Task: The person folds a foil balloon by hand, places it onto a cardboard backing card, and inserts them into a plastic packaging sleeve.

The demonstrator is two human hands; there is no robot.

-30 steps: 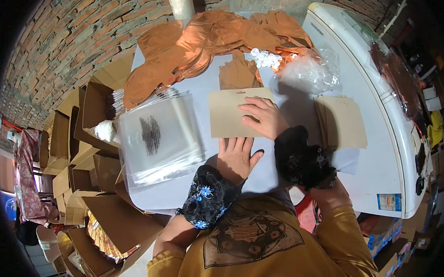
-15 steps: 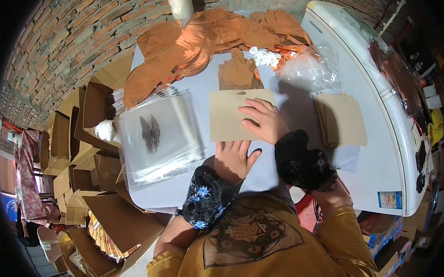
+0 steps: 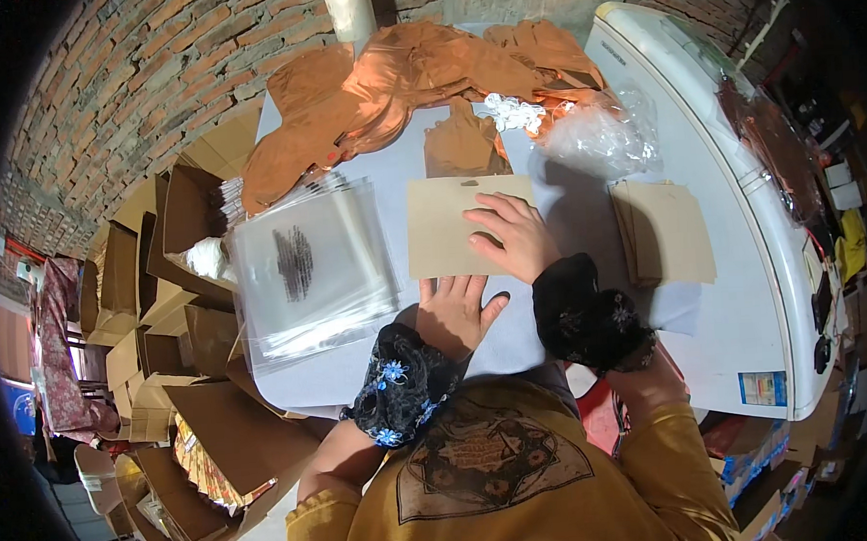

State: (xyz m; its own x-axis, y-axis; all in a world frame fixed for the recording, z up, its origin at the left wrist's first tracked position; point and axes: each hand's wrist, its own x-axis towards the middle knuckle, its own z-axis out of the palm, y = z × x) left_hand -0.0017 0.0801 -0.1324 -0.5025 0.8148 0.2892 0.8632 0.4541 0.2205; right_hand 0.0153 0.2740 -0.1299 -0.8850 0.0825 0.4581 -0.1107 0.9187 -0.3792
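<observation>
A beige card [image 3: 441,222] with a small hang slot at its far edge lies flat in the middle of the table. My right hand [image 3: 513,230] rests on the right part of this card, fingers spread and pointing left. Along the near edge of the card, my left hand [image 3: 455,313] lies flat on the table, its fingertips at the edge and its thumb out to the right. Neither hand grips anything. Just beyond the card is a copper-coloured foil piece [image 3: 465,145], its near end partly covered by the card.
A stack of clear plastic sleeves [image 3: 346,265] lies to the left, a pile of beige cards [image 3: 683,226] to the right. Copper foil pieces [image 3: 405,69], white ties [image 3: 514,112] and a clear bag [image 3: 607,137] lie at the back. Open cardboard boxes [image 3: 237,424] crowd the left side.
Both hands keep their places at the card. The whole view has shifted very slightly; otherwise nothing visibly differs.
</observation>
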